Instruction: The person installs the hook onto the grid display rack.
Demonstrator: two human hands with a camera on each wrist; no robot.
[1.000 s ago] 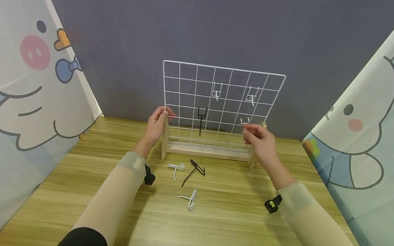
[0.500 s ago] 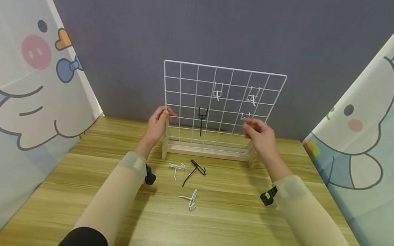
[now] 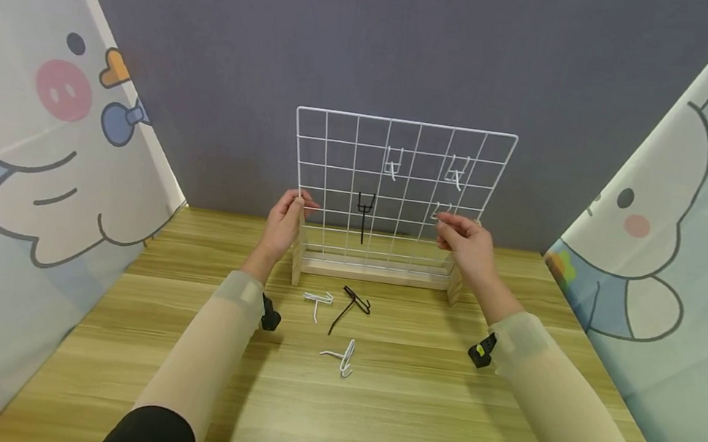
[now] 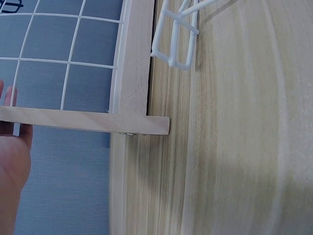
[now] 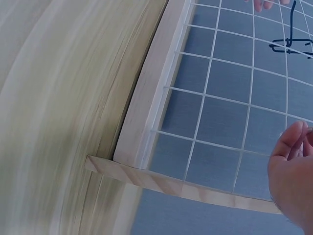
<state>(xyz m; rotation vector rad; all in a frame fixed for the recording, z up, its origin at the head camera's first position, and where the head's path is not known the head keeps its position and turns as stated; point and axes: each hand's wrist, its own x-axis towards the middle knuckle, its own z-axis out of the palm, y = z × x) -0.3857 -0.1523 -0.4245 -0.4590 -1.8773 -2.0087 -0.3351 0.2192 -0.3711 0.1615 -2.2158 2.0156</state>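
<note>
A white wire grid panel (image 3: 406, 121) stands upright in a wooden frame (image 3: 374, 275) at the table's back. My left hand (image 3: 283, 223) holds its left side, fingers around the wooden post (image 4: 83, 118). At the lower right of the panel, my right hand (image 3: 466, 246) pinches a white wire hook (image 3: 436, 211). The hook's two prongs are up at a grid wire; whether they are latched cannot be seen, and the fingers cover its arm. Two white hooks (image 3: 392, 167) hang in the upper grid, and a black hook (image 3: 365, 210) hangs lower, near the middle.
Several loose hooks lie on the wooden table (image 3: 409, 419) before the rack: a small white hook (image 3: 318, 298), a black hook (image 3: 354, 301) and, closer, another white hook (image 3: 347, 357). A grey backdrop (image 3: 416, 37) rises behind, with cartoon-printed cloths (image 3: 644, 286) at both sides.
My right hand has moved up slightly, raising the white hook so its prongs sit higher at the grid. My left hand keeps its hold on the frame, and the loose hooks stay put.
</note>
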